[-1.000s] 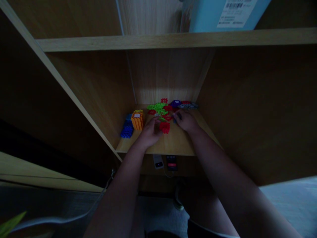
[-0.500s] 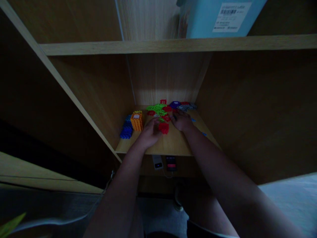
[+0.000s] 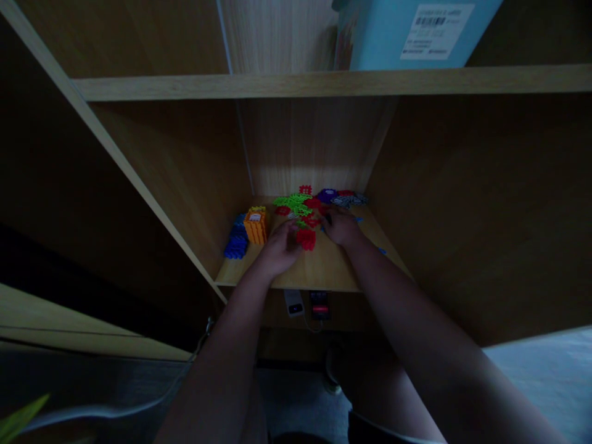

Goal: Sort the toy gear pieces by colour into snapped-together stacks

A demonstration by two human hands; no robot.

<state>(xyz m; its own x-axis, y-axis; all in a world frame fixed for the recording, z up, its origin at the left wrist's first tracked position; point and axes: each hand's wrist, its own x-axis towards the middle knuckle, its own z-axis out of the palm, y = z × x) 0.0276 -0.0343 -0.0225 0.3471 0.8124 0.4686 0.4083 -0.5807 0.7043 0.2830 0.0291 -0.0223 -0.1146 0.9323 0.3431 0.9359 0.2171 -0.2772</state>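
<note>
My left hand (image 3: 282, 249) is at the front of the shelf, its fingers curled around the left side of a stack of red plastic interlocking pieces (image 3: 306, 239). My right hand (image 3: 341, 227) is bent over the shelf opposite it, fingers curled down beside loose red pieces (image 3: 312, 220). A bit of blue (image 3: 322, 229) shows at the right fingertips; whether they grip it is too dark and small to tell. Behind the hands lies a heap of green lattice pieces (image 3: 296, 202) mixed with red ones.
Orange pieces (image 3: 256, 226) stand stacked at left, beside blue stacks (image 3: 237, 245). Purple pieces (image 3: 327, 196) and grey ones (image 3: 351, 200) lie at the back right. A small blue piece (image 3: 382, 251) is near the right wall. Overhead, the upper shelf edge (image 3: 296, 85) carries a light-blue box (image 3: 383, 37).
My right hand has shifted slightly down and to the right, and a bit of blue now shows at its fingertips. The left hand stays at the red stack.
</note>
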